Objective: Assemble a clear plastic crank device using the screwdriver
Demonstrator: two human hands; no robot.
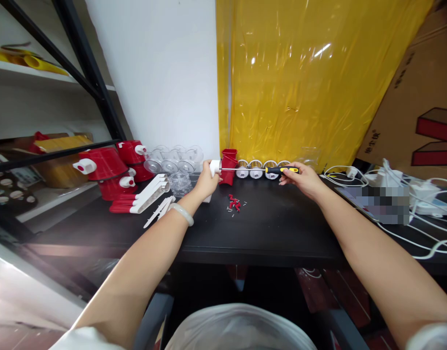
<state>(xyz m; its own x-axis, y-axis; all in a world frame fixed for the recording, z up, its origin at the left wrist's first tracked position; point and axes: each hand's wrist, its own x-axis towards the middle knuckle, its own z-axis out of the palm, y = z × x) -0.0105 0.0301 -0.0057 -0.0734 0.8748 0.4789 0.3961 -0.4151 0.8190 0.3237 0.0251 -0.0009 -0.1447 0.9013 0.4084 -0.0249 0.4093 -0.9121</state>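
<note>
Head view: I see my left hand (205, 182) closed around a small white plastic part (215, 166) just left of centre, pressed against a red plastic housing (229, 166) that stands on the black table (274, 228). My right hand (302, 179) grips the yellow-and-black handle of a screwdriver (282, 170), held level, its thin shaft running left across the frame to the white part. The tip appears to meet it, though the contact point is too small to be sure.

The white part and red housing look like light, rigid moulded plastic, probably smooth and a little slippery. I judge they need a firm pinch on the body, well back from the tip, since the pair could twist or slide on the table. The screwdriver is stiff, and its ribbed handle is the place to hold.

Just below the hands, at centre, lies a scatter of small red pieces and screws (234, 204). Behind the shaft sits a row of metal drum inserts (256, 168). To the left are clear plastic cups (172, 163), red-and-white units (107, 170) and white handles (150, 192). Yellow plastic sheeting (300, 82) fills the upper centre, with white cables (402, 194) at the right.
</note>
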